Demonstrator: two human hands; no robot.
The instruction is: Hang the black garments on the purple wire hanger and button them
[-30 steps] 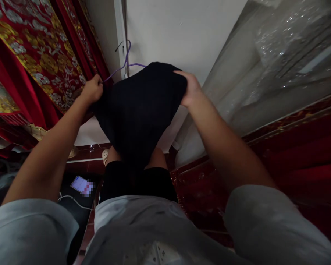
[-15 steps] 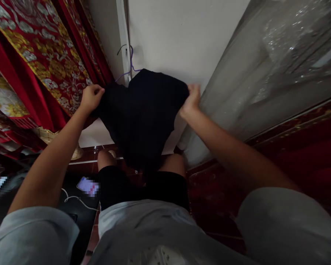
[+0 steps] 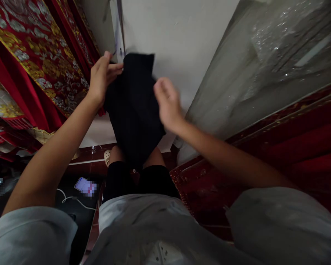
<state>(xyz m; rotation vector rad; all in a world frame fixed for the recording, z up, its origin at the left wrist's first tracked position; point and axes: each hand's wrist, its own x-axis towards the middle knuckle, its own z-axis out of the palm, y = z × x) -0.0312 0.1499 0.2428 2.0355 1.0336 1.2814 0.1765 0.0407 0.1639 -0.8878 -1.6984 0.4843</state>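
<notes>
A dark, nearly black garment (image 3: pixel 135 99) hangs in front of me above my knees, its lower end bunched between my thighs. At its upper left edge, my left hand (image 3: pixel 100 79) grips the fabric, with some fingers stretched across it. My right hand (image 3: pixel 169 105) is curled closed at the garment's right edge, slightly blurred by motion. A corner of the cloth stands up between the two hands. Behind my left hand, a purple-blue wire shape is smeared and mostly hidden.
Red drapery (image 3: pixel 57 55) with gold and silver embroidery hangs on the left. A pale panel (image 3: pixel 176 33) stands ahead, with plastic-wrapped material (image 3: pixel 237 81) to its right. A phone (image 3: pixel 85 186) and white cable (image 3: pixel 79 202) lie on a black surface at lower left. A cream clog (image 3: pixel 107 157) shows below.
My hands have come closer together, the right moving left and the left moving up and right. The garment, spread wide before, is now narrower and folded inward.
</notes>
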